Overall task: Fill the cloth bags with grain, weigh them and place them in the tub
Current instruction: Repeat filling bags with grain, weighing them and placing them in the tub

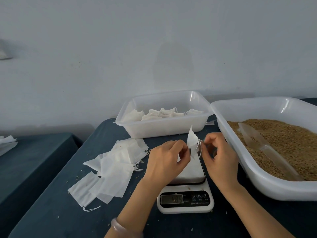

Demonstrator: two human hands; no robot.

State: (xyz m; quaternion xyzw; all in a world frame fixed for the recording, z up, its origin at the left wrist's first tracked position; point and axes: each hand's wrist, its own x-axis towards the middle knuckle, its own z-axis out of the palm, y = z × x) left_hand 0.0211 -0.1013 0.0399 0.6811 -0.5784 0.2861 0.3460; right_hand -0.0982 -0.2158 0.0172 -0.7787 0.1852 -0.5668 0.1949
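A small white cloth bag [192, 140] stands on the white digital scale [190, 172], its top corner sticking up. My left hand [164, 160] pinches the bag's neck from the left. My right hand [219, 155] pinches the bag's drawstring [199, 148] from the right. The scale's display [172, 199] shows blurred digits. Behind the scale stands a translucent tub [154, 127] holding several filled bags [161, 114]. On the right, a large white tub [257, 179] holds brown grain [283, 140] with a clear plastic scoop [260, 145] lying in it.
A heap of flat, empty cloth bags [109, 170] lies on the dark table cloth [51, 212] left of the scale. Loose grains are scattered over the cloth. A second dark table [34, 152] with more white cloth sits at the far left. A wall stands close behind.
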